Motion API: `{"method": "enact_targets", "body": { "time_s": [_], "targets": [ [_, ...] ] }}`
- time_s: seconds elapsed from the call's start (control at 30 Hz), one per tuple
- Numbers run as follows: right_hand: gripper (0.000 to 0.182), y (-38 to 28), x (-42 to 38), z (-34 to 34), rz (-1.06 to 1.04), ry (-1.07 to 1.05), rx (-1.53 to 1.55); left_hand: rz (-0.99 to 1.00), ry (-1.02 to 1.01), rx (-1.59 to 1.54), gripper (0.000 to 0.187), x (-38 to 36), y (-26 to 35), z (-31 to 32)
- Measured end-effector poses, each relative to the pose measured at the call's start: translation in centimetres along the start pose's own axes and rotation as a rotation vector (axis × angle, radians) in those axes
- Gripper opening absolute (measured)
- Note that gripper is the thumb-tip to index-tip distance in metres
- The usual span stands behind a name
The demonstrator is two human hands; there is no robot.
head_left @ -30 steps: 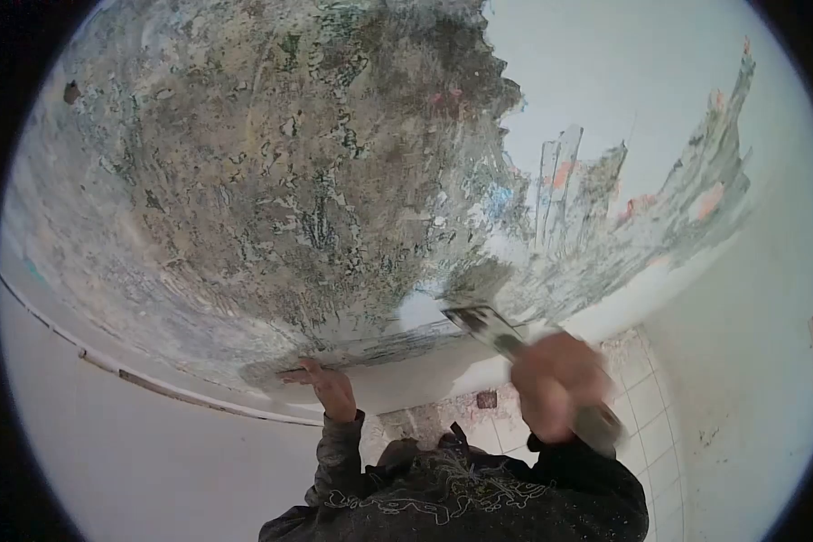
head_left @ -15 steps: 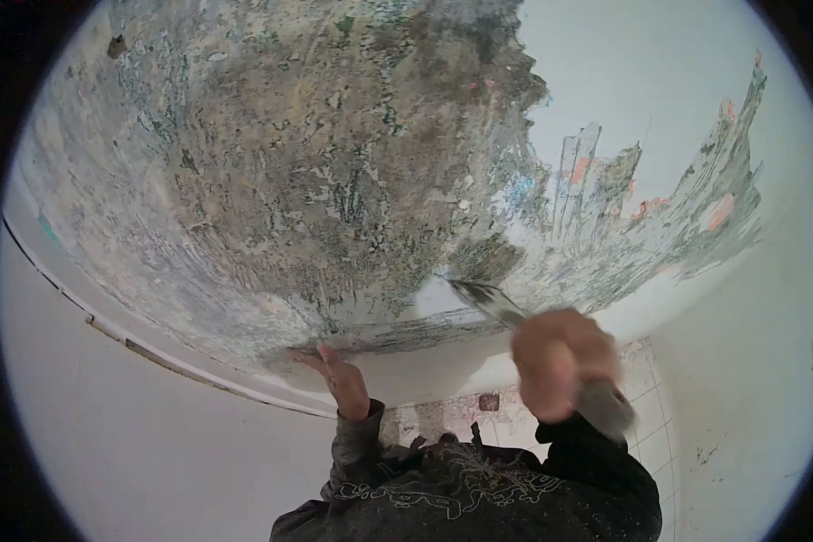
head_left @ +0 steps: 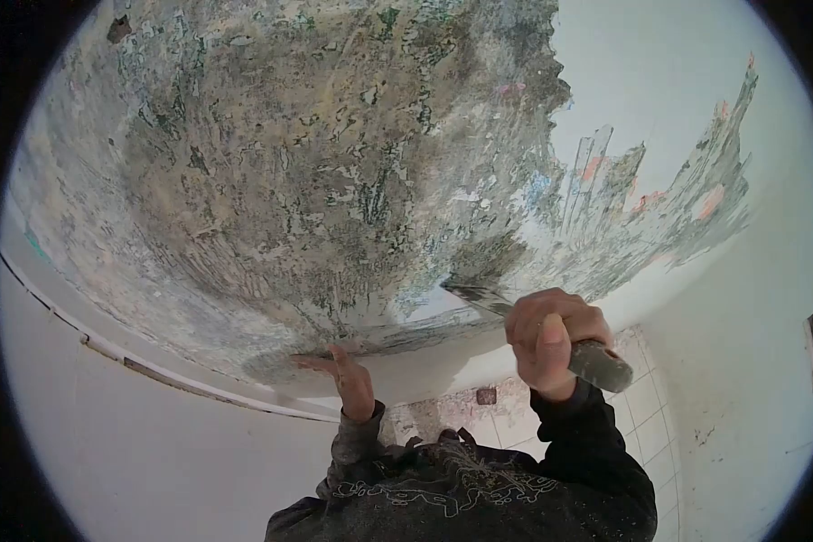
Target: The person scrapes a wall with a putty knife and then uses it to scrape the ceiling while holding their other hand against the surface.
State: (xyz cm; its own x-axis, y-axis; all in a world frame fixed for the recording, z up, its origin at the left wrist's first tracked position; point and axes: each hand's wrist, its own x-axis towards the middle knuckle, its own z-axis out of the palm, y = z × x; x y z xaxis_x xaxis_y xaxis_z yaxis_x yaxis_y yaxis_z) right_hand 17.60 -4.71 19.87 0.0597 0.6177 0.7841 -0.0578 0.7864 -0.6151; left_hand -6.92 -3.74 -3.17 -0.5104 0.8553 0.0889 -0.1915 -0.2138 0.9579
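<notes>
A scraper (head_left: 481, 299) with a grey handle is gripped in my right hand (head_left: 556, 341), its blade touching the wall at the edge of a white patch (head_left: 434, 303). The wall (head_left: 289, 163) is rough and mottled grey-brown, with its coating stripped over a large area. To the left, my left hand (head_left: 352, 390) rests against the lower wall with its fingers spread and holds nothing.
Smooth white coating (head_left: 641, 81) remains at the upper right, above jagged stripped streaks. A white side wall lies left, with a dark-edged strip (head_left: 181, 384). Below are floor tiles (head_left: 646, 406) with debris and a small brown square (head_left: 486, 397).
The view has shifted slightly, and the wall appears a little further right. My right hand and the scraper are sharper now, with the handle tilted a bit differently. My left hand stays against the wall.
</notes>
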Motion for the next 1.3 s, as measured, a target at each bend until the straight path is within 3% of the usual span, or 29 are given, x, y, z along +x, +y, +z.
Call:
{"method": "enact_targets", "body": {
  "time_s": [0.13, 0.2, 0.27, 0.3, 0.33, 0.37, 0.4, 0.47, 0.57, 0.63, 0.7, 0.73, 0.83, 0.87, 0.93, 1.0, 1.1, 1.13, 1.23, 1.27, 1.3],
  "targets": [
    [0.027, -4.6, -0.4, -0.2, -0.392, 0.004, 0.248, 0.065, -0.006, -0.009, 0.09, 0.2, 0.3, 0.9],
    [0.031, -1.2, 0.8, 0.4, -0.455, 0.011, 0.008, 0.138, -0.019, 0.158, 0.092, 1.0, -3.5, -1.1],
    [0.038, -1.6, 0.7, 1.1, -0.397, 0.071, -0.05, 0.124, -0.024, 0.194, 0.092, 0.7, -3.7, -1.6],
    [0.041, -1.8, 0.6, 1.4, -0.367, 0.099, -0.079, 0.081, -0.007, 0.096, 0.092, 0.2, -0.9, 0.0],
    [0.041, -2.7, 0.0, 0.1, -0.358, 0.019, -0.099, 0.074, -0.018, 0.11, 0.091, 0.5, -1.7, -0.4],
    [0.041, -3.4, 0.1, 0.3, -0.413, 0.032, 0.093, 0.068, -0.03, 0.124, 0.091, 0.8, -2.4, -0.8],
    [0.041, -4.0, 0.1, 0.6, -0.474, 0.036, 0.281, 0.094, -0.066, 0.248, 0.091, 2.0, -8.0, -3.8],
    [0.041, -3.4, 0.8, 0.8, -0.212, -0.02, -0.329, 0.092, -0.105, 0.267, 0.091, 2.6, -10.5, -5.2],
    [0.036, -0.4, 1.1, 2.0, -0.26, 0.169, 0.006, 0.003, -0.07, 0.033, 0.091, 1.5, -6.1, -2.9],
    [0.035, -2.2, 0.7, -0.2, -0.427, 0.055, -0.1, -0.021, -0.01, -0.016, 0.091, 1.1, -3.8, -1.2],
    [0.024, -4.0, 1.0, -0.8, -0.287, -0.145, -0.225, -0.01, -0.008, 0.005, 0.091, 1.5, -4.3, -1.5],
    [0.017, -4.7, 1.7, -1.5, -0.094, -0.35, -0.593, 0.0, -0.004, 0.036, 0.092, 1.6, -4.9, -1.9],
    [0.035, 0.0, 0.6, 0.2, -0.237, -0.007, 0.072, 0.013, 0.033, 0.082, 0.093, 1.2, -2.8, -0.5],
    [0.037, -0.6, -1.0, -2.3, -0.065, -0.166, 0.062, 0.01, 0.048, 0.065, 0.093, 0.9, -1.9, 0.2],
    [0.035, -2.3, 0.0, -1.4, -0.393, 0.016, 0.158, 0.007, 0.054, -0.013, 0.092, 1.0, -1.3, 0.7],
    [0.034, -2.8, -0.2, -1.2, -0.544, 0.107, 0.312, 0.051, 0.046, -0.044, 0.089, 1.0, -1.0, 1.0],
    [0.032, 1.0, 0.8, -0.1, 0.005, 0.01, -0.2, 0.062, 0.077, 0.025, 0.087, 0.1, 0.7, 1.9],
    [0.031, 1.1, 0.6, -0.6, 0.02, -0.016, -0.239, 0.054, 0.095, 0.059, 0.086, -0.2, 1.7, 2.5],
    [0.029, -2.0, -0.8, -1.3, -0.455, 0.098, 0.099, -0.004, -0.077, -0.126, 0.068, 1.9, -5.7, -2.5],
    [0.029, -2.1, -0.6, -1.1, -0.557, 0.148, 0.16, 0.015, -0.144, -0.142, 0.063, 2.4, -8.4, -4.3],
    [0.028, -1.3, -0.2, -0.7, -0.537, 0.181, 0.014, 0.016, -0.208, -0.144, 0.06, 2.8, -10.4, -5.8]
  ]
}}
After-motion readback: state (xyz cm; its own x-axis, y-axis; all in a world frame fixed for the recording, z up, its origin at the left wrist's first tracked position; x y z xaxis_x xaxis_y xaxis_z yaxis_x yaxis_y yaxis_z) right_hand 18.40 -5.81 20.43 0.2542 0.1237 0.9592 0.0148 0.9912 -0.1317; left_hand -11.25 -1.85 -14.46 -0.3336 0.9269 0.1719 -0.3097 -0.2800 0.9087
